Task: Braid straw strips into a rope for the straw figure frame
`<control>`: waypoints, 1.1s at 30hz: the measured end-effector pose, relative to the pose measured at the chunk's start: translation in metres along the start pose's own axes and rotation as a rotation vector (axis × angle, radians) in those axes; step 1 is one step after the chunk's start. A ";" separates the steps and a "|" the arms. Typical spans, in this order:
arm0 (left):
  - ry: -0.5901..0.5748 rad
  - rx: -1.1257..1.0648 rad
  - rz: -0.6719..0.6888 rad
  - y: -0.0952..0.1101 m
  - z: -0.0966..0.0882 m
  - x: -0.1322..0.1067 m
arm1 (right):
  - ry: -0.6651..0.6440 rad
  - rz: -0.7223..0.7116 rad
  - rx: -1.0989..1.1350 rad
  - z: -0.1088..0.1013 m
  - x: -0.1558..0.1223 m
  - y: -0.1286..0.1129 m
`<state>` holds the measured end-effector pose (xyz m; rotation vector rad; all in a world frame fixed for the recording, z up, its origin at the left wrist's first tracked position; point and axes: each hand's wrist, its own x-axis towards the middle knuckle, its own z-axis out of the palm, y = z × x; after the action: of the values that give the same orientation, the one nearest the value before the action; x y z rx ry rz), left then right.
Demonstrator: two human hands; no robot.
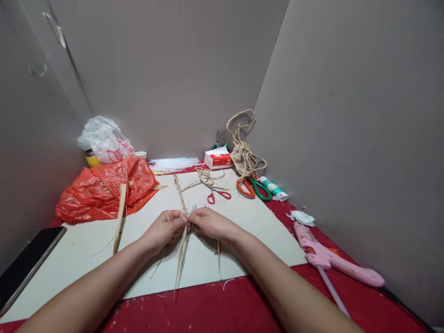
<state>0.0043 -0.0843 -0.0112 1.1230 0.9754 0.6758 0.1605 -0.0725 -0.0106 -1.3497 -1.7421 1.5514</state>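
A braided straw cord (180, 192) runs down the white board (263, 240) to my two hands, which meet at its lower end. My left hand (166, 229) pinches the cord from the left, thumb and forefinger closed on it. From the other side my right hand (210, 224) pinches the same spot, its fingertips touching the left ones. Loose straw strands (181, 254) hang down below the fingers toward me. The exact grip on each strand is hidden by the fingers.
Red-handled scissors (219, 196) and larger orange-and-green-handled scissors (255, 188) lie beyond my hands. Left are a red plastic bag (93, 199) with straw strips (120, 217) and a phone (29, 263). Right, a pink glue gun (333, 259). A straw rope bundle (244, 157) stands at the back.
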 end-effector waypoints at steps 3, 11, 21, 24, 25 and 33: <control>-0.018 0.089 0.017 0.000 0.000 0.000 | -0.068 0.016 -0.002 -0.005 0.002 0.001; 0.010 0.560 0.259 -0.002 -0.008 0.003 | -0.123 0.115 0.257 -0.005 0.006 0.007; 0.241 1.393 0.174 0.010 0.011 -0.023 | -0.005 0.130 0.281 0.011 0.001 0.000; 0.255 1.615 0.109 0.006 0.024 -0.027 | -0.048 0.167 0.346 0.011 -0.001 -0.002; 0.240 1.660 0.090 0.004 0.027 -0.028 | -0.053 0.173 0.357 0.011 -0.001 -0.002; -0.065 1.560 0.183 0.004 0.046 -0.049 | -0.196 0.151 0.469 0.001 -0.002 0.003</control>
<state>0.0242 -0.1442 0.0129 2.5704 1.3386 -0.1479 0.1617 -0.0746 -0.0128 -1.1381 -1.2787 2.0747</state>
